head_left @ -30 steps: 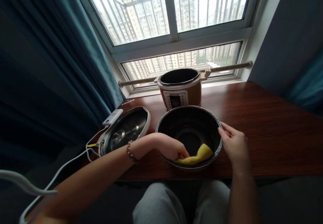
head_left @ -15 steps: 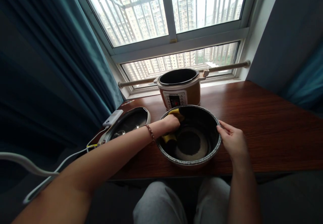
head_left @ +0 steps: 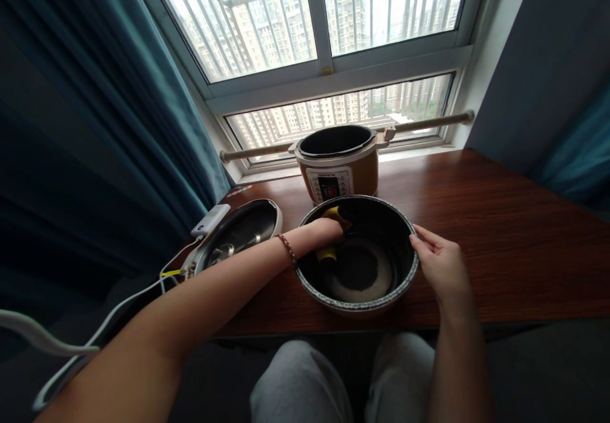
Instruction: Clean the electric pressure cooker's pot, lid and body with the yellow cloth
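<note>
A dark inner pot (head_left: 362,264) with a speckled rim rests on the table close to me. My left hand (head_left: 331,229) reaches down inside it, closed on a yellow cloth (head_left: 337,214) near the left inner wall. Parts of the cloth show above and below the hand; the fingertips are hidden. My right hand (head_left: 441,261) pinches the pot's right rim between thumb and fingers. Just behind the pot stands the gold and white cooker body (head_left: 365,172), its dark top open and its control panel facing me.
The cooker's lid (head_left: 279,220) lies inner side up at the left. Beside it are a white box-shaped device (head_left: 211,220) and white cables (head_left: 119,305). A window (head_left: 328,73) with a rail rises behind the brown table (head_left: 500,220), and a blue curtain (head_left: 157,93) hangs at left.
My left hand has shifted slightly right inside the pot, and the cloth has moved with it. My right hand stays on the rim.
</note>
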A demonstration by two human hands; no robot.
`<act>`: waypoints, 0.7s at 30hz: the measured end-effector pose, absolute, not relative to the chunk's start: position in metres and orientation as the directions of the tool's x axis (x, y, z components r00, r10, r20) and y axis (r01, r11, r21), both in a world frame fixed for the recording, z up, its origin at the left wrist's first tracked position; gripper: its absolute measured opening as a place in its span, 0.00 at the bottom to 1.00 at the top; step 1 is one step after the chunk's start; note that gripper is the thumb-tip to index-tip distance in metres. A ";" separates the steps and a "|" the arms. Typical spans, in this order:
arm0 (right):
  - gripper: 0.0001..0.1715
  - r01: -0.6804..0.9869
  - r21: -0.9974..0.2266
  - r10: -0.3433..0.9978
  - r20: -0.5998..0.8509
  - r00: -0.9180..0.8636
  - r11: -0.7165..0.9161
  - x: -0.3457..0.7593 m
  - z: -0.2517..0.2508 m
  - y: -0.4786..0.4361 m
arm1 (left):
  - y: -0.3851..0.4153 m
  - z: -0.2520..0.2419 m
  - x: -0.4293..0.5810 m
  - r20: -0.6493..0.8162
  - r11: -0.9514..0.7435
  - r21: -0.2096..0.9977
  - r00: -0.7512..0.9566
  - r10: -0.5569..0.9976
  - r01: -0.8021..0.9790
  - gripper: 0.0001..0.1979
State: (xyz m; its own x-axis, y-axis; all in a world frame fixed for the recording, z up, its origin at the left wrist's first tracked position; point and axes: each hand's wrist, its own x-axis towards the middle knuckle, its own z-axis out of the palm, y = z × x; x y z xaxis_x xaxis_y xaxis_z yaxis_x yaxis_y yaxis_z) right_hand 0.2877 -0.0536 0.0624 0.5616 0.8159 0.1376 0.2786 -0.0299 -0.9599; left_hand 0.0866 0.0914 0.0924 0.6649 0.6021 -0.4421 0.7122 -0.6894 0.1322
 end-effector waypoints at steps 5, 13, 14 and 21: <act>0.26 0.281 -0.960 0.813 0.148 0.563 -0.020 0.288 0.062 -0.053 | 0.090 0.090 0.083 -0.661 -0.695 0.000 0.522 0.540 0.719 0.12; 0.25 0.285 -0.958 0.810 0.137 0.571 -0.039 0.287 0.063 -0.054 | 0.080 0.098 0.078 -0.774 -0.745 0.183 0.561 0.293 0.642 0.16; 0.25 0.282 -0.958 0.811 0.132 0.571 -0.042 0.288 0.062 -0.054 | 0.076 0.099 0.079 -0.784 -0.740 0.218 0.566 0.256 0.637 0.17; 0.27 0.277 -0.959 0.810 0.114 0.576 -0.061 0.288 0.062 -0.054 | 0.030 0.097 0.102 -0.733 -0.634 0.493 0.677 0.066 0.596 0.16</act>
State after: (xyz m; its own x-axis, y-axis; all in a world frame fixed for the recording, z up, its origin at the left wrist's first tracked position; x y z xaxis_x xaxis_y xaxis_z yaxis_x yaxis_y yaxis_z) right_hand 0.2877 -0.0544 0.0617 0.5756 0.8097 0.1145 0.2770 -0.0614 -0.9589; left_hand 0.1020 0.0301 0.0968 0.6769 0.0656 -0.7331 0.5956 -0.6340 0.4933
